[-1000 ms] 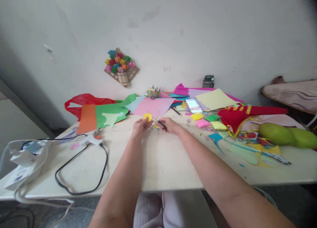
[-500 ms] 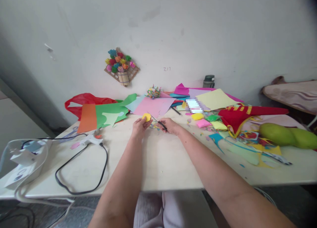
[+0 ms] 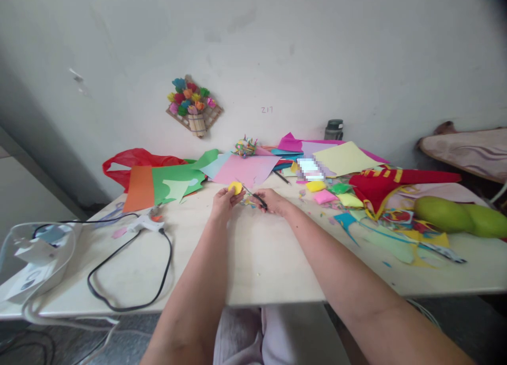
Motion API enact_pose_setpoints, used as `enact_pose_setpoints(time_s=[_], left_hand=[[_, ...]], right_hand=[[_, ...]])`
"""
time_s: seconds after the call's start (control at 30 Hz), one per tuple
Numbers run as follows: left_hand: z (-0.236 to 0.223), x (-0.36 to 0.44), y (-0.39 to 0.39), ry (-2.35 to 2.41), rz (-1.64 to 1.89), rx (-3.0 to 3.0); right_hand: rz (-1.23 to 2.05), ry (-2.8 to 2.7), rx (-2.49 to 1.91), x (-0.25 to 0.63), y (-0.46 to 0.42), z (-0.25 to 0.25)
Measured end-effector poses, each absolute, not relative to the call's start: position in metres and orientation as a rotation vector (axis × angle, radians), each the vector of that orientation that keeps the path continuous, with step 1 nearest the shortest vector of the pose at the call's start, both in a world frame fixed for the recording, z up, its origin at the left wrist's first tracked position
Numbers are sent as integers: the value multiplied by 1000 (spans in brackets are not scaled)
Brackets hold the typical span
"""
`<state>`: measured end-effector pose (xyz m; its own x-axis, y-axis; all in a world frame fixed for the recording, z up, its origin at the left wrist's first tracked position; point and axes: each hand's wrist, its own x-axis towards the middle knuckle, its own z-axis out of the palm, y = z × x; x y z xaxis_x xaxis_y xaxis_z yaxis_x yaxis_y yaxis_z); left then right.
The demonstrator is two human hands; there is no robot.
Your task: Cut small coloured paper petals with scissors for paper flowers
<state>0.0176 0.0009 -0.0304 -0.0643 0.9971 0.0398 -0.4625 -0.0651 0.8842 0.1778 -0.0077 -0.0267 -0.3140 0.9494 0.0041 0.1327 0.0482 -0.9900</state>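
My left hand [image 3: 225,201] pinches a small rounded piece of yellow paper [image 3: 236,187] above the middle of the table. Black-handled scissors [image 3: 259,199] are in my right hand [image 3: 272,201], with their blades pointing up and left beside the yellow piece. Whether the blades touch its edge I cannot tell. Tiny coloured paper scraps [image 3: 249,202] lie on the tabletop between my hands. Just beyond them is a pink paper sheet [image 3: 247,167].
A white glue gun [image 3: 146,223] with a black cord lies to the left, near orange paper [image 3: 139,188] and green paper [image 3: 174,177]. Rightward are small coloured packets [image 3: 325,196], a red cloth [image 3: 374,188], paper offcuts [image 3: 390,243] and a green pillow-like object [image 3: 446,214].
The view has shifted very slightly. Both hands keep nearly the same place, and the yellow paper is turned a little between my left fingers.
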Motion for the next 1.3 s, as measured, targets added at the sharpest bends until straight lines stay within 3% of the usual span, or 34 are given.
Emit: enact_pose_setpoints(time_s=[0.5, 1.3], left_hand=[[-29, 18, 1, 870, 1510, 809], [-30, 17, 1, 826, 1526, 848]], right_hand=[[1328, -1601, -974, 180, 5, -39], [1390, -1536, -1120, 182, -13, -20]])
